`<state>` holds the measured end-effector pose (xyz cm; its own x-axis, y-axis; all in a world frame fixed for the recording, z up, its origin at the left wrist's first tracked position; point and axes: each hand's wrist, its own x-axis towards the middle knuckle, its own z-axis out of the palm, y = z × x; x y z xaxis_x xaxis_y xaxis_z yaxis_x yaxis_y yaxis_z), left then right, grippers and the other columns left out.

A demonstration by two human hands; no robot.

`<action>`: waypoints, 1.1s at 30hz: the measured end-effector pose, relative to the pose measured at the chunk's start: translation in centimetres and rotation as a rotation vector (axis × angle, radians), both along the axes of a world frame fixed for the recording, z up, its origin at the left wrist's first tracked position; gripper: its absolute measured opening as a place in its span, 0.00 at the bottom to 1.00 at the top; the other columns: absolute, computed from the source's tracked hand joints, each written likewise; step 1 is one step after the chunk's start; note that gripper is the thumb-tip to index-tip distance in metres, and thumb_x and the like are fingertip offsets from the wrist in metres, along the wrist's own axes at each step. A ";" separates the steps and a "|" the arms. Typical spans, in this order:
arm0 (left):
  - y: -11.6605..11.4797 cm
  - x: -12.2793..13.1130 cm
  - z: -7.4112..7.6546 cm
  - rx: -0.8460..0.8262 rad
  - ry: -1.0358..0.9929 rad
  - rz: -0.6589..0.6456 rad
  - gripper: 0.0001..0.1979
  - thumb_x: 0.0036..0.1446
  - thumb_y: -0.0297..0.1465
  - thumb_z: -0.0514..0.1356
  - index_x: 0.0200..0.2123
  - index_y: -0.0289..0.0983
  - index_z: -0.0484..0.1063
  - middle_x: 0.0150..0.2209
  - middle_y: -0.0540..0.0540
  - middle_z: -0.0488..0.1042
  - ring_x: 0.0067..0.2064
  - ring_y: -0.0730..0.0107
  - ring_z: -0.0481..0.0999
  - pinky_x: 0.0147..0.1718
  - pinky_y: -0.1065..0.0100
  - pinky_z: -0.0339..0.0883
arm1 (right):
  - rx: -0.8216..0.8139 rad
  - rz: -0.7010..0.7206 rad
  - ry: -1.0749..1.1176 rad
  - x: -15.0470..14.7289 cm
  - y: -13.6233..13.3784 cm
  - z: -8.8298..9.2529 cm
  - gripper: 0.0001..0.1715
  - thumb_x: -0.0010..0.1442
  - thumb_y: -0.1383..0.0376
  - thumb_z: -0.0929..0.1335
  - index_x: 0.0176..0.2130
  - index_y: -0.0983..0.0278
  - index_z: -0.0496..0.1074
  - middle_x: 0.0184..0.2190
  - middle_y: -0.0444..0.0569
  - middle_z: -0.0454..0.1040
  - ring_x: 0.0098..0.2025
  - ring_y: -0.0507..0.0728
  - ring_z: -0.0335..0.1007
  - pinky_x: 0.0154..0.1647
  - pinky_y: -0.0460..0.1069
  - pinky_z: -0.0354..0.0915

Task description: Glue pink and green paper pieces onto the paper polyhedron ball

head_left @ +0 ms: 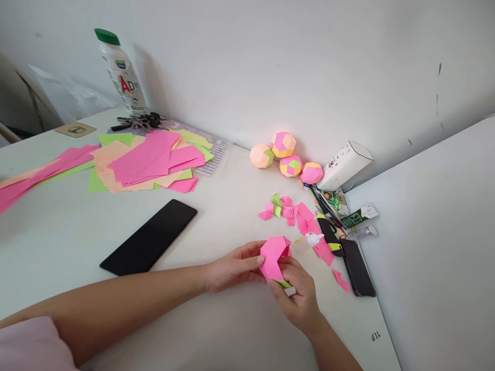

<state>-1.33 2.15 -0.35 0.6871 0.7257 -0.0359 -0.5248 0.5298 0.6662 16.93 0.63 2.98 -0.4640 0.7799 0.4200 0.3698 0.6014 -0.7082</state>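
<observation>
Both hands hold a partly built pink paper polyhedron [272, 256] just above the white table [232, 206]. My left hand [232, 268] pinches its left side with thumb and fingers. My right hand [297, 296] grips its lower right, where a green piece shows. Small folded pink and green paper units [288, 208] lie scattered just beyond the hands. A small white-capped glue bottle [312, 238] lies to the right of the piece.
Several finished paper balls [284, 157] sit against the wall beside a white box [344, 165]. A black phone [150, 236] lies left of the hands, another dark phone [358, 267] at right. Coloured paper sheets [147, 159], keys [139, 122] and a bottle [120, 72] stand at the back left.
</observation>
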 end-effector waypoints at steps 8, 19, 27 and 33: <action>0.1 0.1 -0.4 -0.092 -0.089 -0.047 0.26 0.64 0.46 0.44 0.53 0.34 0.67 0.50 0.36 0.72 0.49 0.57 0.72 0.47 0.59 0.64 | 0.186 0.145 0.064 0.2 0.0 0.6 0.16 0.62 0.56 0.65 0.44 0.63 0.71 0.33 0.54 0.77 0.39 0.62 0.71 0.38 0.57 0.70; 0.5 -0.2 -1.2 -0.259 -0.083 -0.134 0.44 0.54 0.60 0.37 0.46 0.30 0.72 0.34 0.36 0.78 0.32 0.60 0.79 0.26 0.68 0.69 | 0.195 -0.016 -0.118 1.3 0.2 0.3 0.26 0.54 0.74 0.62 0.53 0.63 0.63 0.54 0.58 0.64 0.58 0.66 0.58 0.56 0.66 0.58; 0.7 -0.1 -1.8 -0.349 -0.008 -0.297 0.52 0.48 0.65 0.34 0.43 0.24 0.73 0.32 0.34 0.79 0.30 0.61 0.79 0.27 0.68 0.69 | -0.008 0.061 -0.175 1.0 0.2 -0.2 0.26 0.57 0.70 0.66 0.55 0.62 0.61 0.61 0.58 0.55 0.62 0.65 0.54 0.58 0.61 0.59; 0.7 -0.1 -2.0 -0.294 -0.030 -0.366 0.55 0.46 0.65 0.28 0.42 0.25 0.74 0.34 0.33 0.78 0.34 0.58 0.79 0.31 0.65 0.69 | 0.017 0.052 -0.079 0.9 0.7 -0.2 0.16 0.56 0.70 0.68 0.46 0.61 0.67 0.45 0.54 0.71 0.52 0.62 0.63 0.51 0.58 0.63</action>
